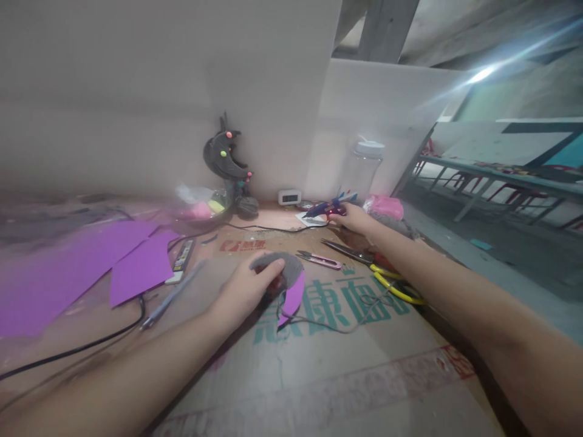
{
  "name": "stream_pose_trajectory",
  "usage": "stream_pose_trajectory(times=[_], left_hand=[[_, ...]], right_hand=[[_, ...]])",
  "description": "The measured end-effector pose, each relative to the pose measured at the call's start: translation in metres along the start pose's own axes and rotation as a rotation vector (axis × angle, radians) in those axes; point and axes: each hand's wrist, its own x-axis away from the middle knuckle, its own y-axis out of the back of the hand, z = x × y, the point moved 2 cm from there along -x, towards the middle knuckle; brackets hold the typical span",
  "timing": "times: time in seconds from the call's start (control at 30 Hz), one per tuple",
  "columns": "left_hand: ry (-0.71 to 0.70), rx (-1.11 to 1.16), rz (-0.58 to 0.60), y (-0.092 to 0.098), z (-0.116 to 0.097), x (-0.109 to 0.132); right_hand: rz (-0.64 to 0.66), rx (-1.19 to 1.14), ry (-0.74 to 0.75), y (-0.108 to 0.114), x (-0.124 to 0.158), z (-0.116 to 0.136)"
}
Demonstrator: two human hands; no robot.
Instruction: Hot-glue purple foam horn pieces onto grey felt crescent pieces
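My left hand (248,285) rests in the middle of the cardboard-covered table (346,376), fingers curled over a grey and purple crescent-shaped craft piece (291,285). Grey yarn (328,325) trails from that piece toward me. My right hand (353,220) reaches to the back of the table and is closed around the handle of a blue hot glue gun (325,209), which lies over a white sheet. A black cord (268,229) runs left from the gun.
Yellow-handled scissors (387,276) and pink thread snips (321,261) lie between my arms. Purple sheets (132,261), a pen (173,294) and a cable lie left. A finished dark crescent figure (228,158), a bowl, a small clock (289,196) and a plastic jar (364,167) stand by the wall.
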Motion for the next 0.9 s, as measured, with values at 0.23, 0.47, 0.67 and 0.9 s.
stream_pose_trajectory(times=[0.23, 0.47, 0.67, 0.9], left_hand=[[0.018, 0.14, 0.017, -0.003, -0.003, 0.001], [-0.008, 0.131, -0.015, -0.004, -0.008, 0.002], [-0.011, 0.133, -0.04, -0.005, -0.011, 0.005], [0.002, 0.141, 0.0, -0.004, -0.006, 0.003]], right_hand=[[-0.119, 0.089, 0.175, 0.041, 0.075, 0.039], [0.684, -0.568, 0.058, 0.025, 0.181, 0.101], [0.95, -0.965, -0.122, 0.001, 0.205, 0.111], [0.554, -0.659, 0.101, 0.013, 0.183, 0.097]])
